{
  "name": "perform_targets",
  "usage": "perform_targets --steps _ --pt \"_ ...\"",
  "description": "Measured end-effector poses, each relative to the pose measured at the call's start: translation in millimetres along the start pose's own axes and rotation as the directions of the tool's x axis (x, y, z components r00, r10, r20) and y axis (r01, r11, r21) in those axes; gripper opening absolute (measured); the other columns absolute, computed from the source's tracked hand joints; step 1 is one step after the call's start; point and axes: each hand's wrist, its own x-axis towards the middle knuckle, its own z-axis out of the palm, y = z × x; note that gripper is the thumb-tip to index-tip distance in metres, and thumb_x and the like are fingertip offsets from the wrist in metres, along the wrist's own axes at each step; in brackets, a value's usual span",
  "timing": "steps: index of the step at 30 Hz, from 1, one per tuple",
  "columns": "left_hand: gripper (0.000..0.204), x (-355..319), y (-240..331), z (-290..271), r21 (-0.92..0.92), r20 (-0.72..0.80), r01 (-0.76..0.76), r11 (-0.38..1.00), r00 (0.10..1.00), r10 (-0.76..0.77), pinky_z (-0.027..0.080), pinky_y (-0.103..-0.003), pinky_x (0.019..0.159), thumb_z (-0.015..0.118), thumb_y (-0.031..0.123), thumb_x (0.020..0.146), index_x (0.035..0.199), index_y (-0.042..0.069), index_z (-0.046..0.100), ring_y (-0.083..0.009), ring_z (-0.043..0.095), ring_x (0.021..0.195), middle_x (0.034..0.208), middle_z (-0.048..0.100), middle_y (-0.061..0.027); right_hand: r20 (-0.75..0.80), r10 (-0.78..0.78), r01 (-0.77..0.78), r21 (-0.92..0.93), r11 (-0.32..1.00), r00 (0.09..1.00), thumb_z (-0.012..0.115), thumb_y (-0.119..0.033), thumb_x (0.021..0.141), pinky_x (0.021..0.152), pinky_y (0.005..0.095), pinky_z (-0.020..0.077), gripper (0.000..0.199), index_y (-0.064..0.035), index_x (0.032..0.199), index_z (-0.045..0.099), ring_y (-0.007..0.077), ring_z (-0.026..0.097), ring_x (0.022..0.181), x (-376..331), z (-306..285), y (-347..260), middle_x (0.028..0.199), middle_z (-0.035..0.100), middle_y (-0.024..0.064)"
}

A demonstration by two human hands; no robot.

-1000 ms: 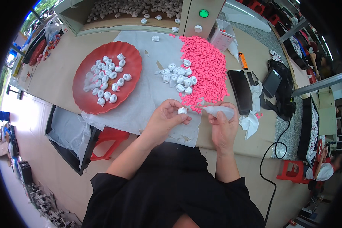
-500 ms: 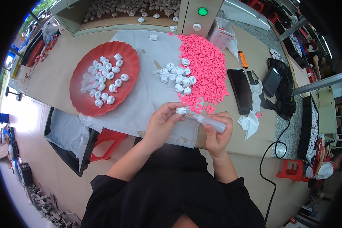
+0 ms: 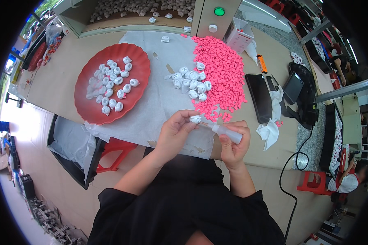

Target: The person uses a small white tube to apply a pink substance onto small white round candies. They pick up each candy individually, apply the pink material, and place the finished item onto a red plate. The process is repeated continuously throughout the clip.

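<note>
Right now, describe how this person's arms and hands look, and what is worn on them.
Both hands are bare: no gloves, rings, watch or bands show on the left hand or the right hand. The forearms are uncovered too. Black sleeves are pushed up toward the elbows, bunched in folds on each arm, part of a plain black top with no visible markings. The fingers look unadorned.

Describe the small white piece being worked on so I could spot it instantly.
Start at the big heap of pink pellets on the white sheet. Just below its near edge, the left hand pinches one small white plastic piece, the only one lifted, touched by a clear squeeze bottle's tip.
</note>
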Motion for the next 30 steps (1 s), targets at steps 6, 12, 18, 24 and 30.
perform_targets --steps 6,12,18,24,30 --pt "0.025 0.0 0.8 0.3 -0.005 0.001 0.012 1.000 1.000 -0.012 0.042 -0.026 0.083 0.046 -0.002 0.087 0.113 -0.002 0.049 -0.0118 0.053 0.091 0.100 0.056 -0.0066 0.007 0.008 -0.008 -0.003 1.000 1.000 0.064 -0.006 0.079 0.066 0.0271 0.0436 0.029 0.0005 0.098 0.044 0.0194 0.051 0.075 -0.7 0.2 0.3 0.089 0.051 0.0145" --pt "0.024 0.6 0.3 0.1 -0.011 0.001 0.011 1.000 1.000 -0.011 0.045 -0.026 0.082 0.049 -0.001 0.087 0.110 -0.002 0.048 -0.0126 0.055 0.092 0.101 0.056 -0.0077 0.000 -0.011 0.011 -0.010 1.000 1.000 0.065 -0.007 0.078 0.066 0.0273 0.0438 0.030 0.0002 0.098 0.044 0.0198 0.051 0.076 -0.3 1.6 0.7 0.089 0.051 0.0148" --pt "0.024 -0.1 0.4 0.5 -0.026 0.002 0.004 1.000 1.000 -0.004 0.045 -0.026 0.082 0.050 -0.001 0.086 0.110 -0.002 0.047 -0.0126 0.055 0.092 0.100 0.056 -0.0080 0.002 -0.061 0.061 -0.061 0.996 0.998 0.066 -0.006 0.077 0.065 0.0274 0.0441 0.031 0.0000 0.098 0.044 0.0202 0.052 0.075 0.8 2.9 0.2 0.090 0.052 0.0149" --pt "0.023 0.0 -1.1 0.2 -0.034 -0.001 0.005 0.999 1.000 -0.005 0.044 -0.026 0.082 0.051 0.000 0.086 0.110 -0.002 0.048 -0.0124 0.055 0.090 0.098 0.057 -0.0081 -0.009 -0.100 0.099 -0.099 0.990 0.995 0.067 -0.006 0.076 0.064 0.0273 0.0443 0.032 0.0002 0.099 0.045 0.0205 0.052 0.074 0.5 4.9 -0.5 0.089 0.053 0.0146" --pt "0.024 -0.3 0.1 -0.7 -0.035 0.001 0.017 0.999 1.000 -0.017 0.044 -0.025 0.082 0.048 -0.001 0.087 0.111 -0.002 0.048 -0.0119 0.054 0.090 0.100 0.056 -0.0069 -0.016 -0.147 0.143 -0.148 0.979 0.989 0.067 -0.006 0.076 0.063 0.0275 0.0443 0.032 0.0005 0.098 0.045 0.0212 0.052 0.073 1.0 5.6 0.3 0.090 0.053 0.0146"
